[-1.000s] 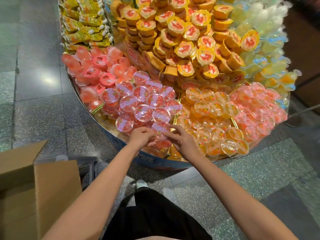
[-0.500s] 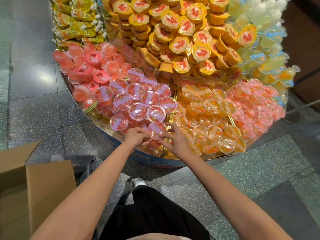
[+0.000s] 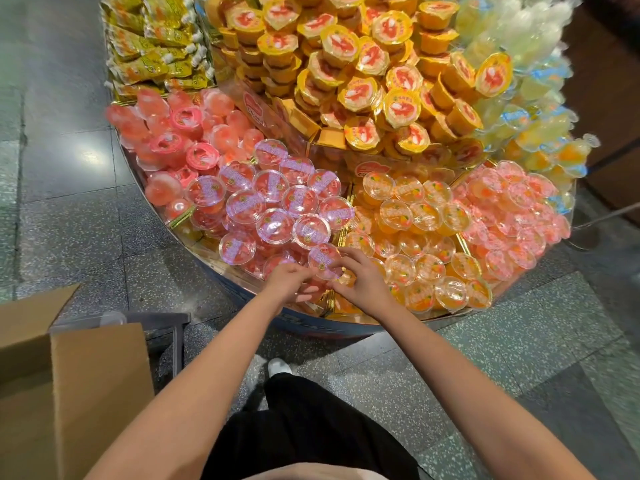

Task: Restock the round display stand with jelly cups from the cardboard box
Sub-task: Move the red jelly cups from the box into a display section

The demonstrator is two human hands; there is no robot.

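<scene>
A person's hands meet at the near edge of the round display stand [image 3: 311, 327], setting a red jelly cup [image 3: 325, 261] into the pile of clear-lidded red cups [image 3: 277, 202]. The right hand [image 3: 363, 282] holds that cup with its fingers curled along the rim; the left hand [image 3: 289, 284] is loosely curled just beside it, touching a pink cup [image 3: 306, 292] tucked underneath, though whether it truly grips it cannot be told. The cardboard box [image 3: 69, 393] stands open on the floor at near left, well apart from the stand, its contents out of sight. To the right lie orange jelly cups [image 3: 415, 216]; beyond them, at far centre, rises a heap of yellow-lidded cups [image 3: 363, 81].

The risk is at the rim: the red cups are already stacked high and tilted, and the new one sits at the outermost edge. Released on a sloping lid, it could slide off to the floor, or nudge neighbours loose and start a small avalanche.
</scene>
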